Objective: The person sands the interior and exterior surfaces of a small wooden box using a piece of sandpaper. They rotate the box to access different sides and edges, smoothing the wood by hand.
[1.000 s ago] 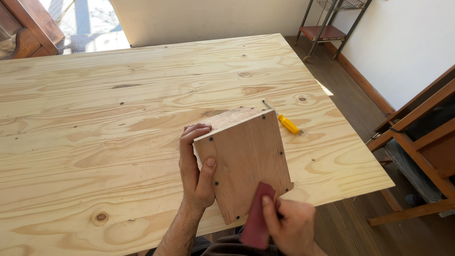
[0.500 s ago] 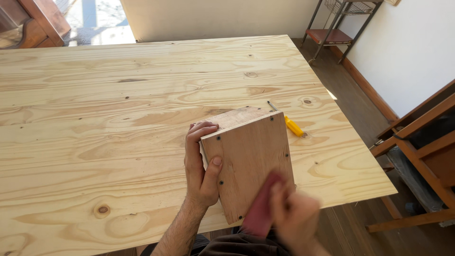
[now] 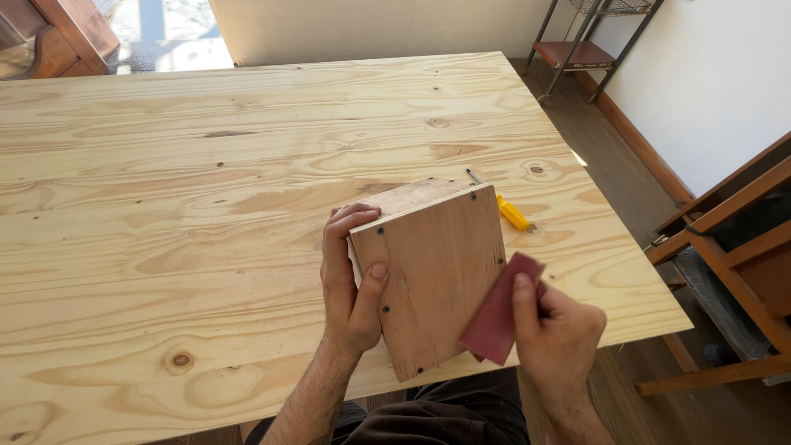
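The left hand (image 3: 353, 284) grips the left edge of a screwed plywood box (image 3: 432, 276) standing near the counter's (image 3: 206, 189) front edge. The right hand (image 3: 556, 334) pinches reddish sandpaper (image 3: 498, 317) against the box's right edge; a yellow-handled screwdriver (image 3: 511, 213) lies just behind the box.

Table (image 3: 206, 189): large pale plywood sheet, strong wavy grain, dark knots scattered, small screw heads dotted over surface. Far edge near wall, right edge over wooden floor, near edge by person's lap. Wooden box (image 3: 432, 276) stands on table near front right corner, tilted, screwed panel facing up. Yellow-handled screwdriver (image 3: 503, 206) lies flat on table just behind box, metal shaft pointing away toward far left, handle toward right edge. Sunlight falls across most of surface.
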